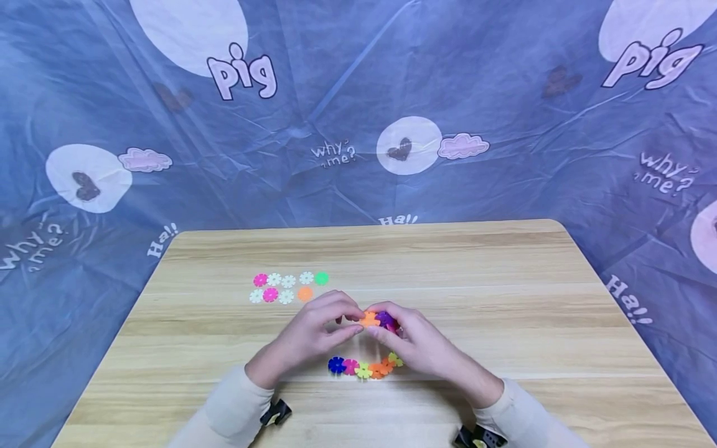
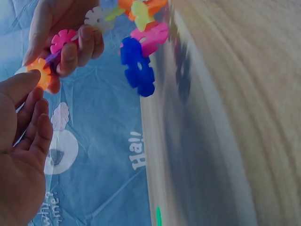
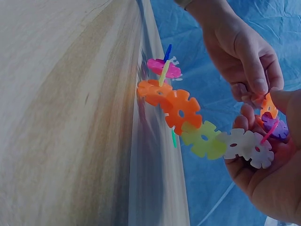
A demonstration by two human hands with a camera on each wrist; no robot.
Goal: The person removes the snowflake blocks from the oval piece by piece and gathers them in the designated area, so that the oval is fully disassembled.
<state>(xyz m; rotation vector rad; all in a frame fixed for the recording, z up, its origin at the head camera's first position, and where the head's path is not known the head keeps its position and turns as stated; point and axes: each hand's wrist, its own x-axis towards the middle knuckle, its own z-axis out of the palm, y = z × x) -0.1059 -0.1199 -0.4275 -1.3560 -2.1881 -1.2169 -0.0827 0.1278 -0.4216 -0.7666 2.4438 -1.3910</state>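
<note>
I watched the left hand [image 1: 313, 326] pinch an orange disc [image 1: 370, 319] between thumb and fingers, over the table [image 1: 504, 298]. The right hand [image 1: 417, 342] curled its fingers round the chain [image 1: 377, 371], the purple disc [image 1: 385, 320] joined to the orange. The chain's blue end [image 1: 337, 365] dangled at seven o'clock from the hands; nine loose discs [image 1: 287, 297] lay toward ten.

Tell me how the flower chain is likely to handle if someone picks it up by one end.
The flower chain is probably light, since its pieces look thin. It may be only partly stiff: it juts in a curve beyond the right hand. A sharp tug might twist or split it, as the pieces seem joined only at their edges.
</note>
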